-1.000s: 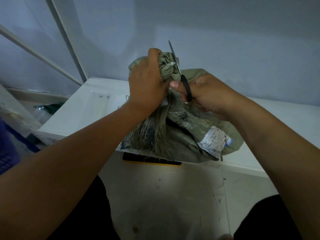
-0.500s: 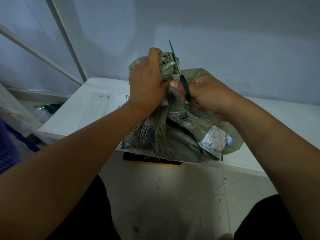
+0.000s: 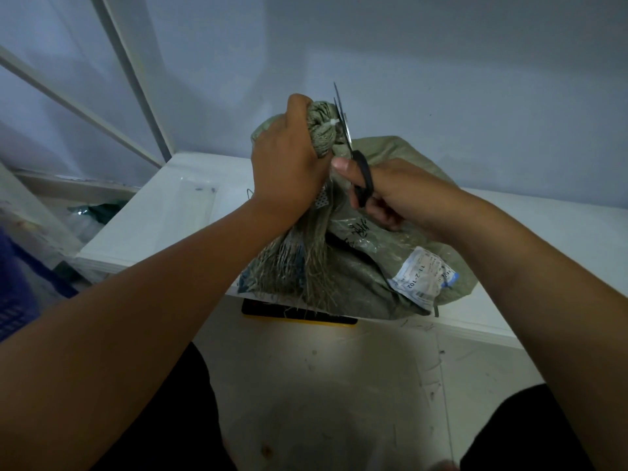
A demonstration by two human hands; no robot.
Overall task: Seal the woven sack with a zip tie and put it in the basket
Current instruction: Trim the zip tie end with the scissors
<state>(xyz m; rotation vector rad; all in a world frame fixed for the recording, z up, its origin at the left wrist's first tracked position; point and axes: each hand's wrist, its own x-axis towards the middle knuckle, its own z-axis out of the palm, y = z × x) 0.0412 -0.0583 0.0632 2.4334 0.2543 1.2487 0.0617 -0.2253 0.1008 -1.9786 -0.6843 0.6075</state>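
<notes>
A grey-green woven sack (image 3: 367, 263) with a white shipping label (image 3: 423, 278) rests on a white table (image 3: 153, 229). Its neck is bunched upward and bound by a white zip tie (image 3: 331, 123). My left hand (image 3: 289, 161) grips the bunched neck just below the tie. My right hand (image 3: 394, 192) holds black-handled scissors (image 3: 353, 154), blades pointing up against the tie's right side. Frayed threads hang from the sack's front over the table edge.
A blue basket (image 3: 13, 287) shows at the far left edge, low beside the table. A black and yellow object (image 3: 299, 316) lies under the table's front edge. White frame bars rise at the left. A clear plastic sheet (image 3: 190, 205) lies on the table's left part.
Almost nothing has moved. Both hands keep their grip, and the scissor blades stay at the zip tie.
</notes>
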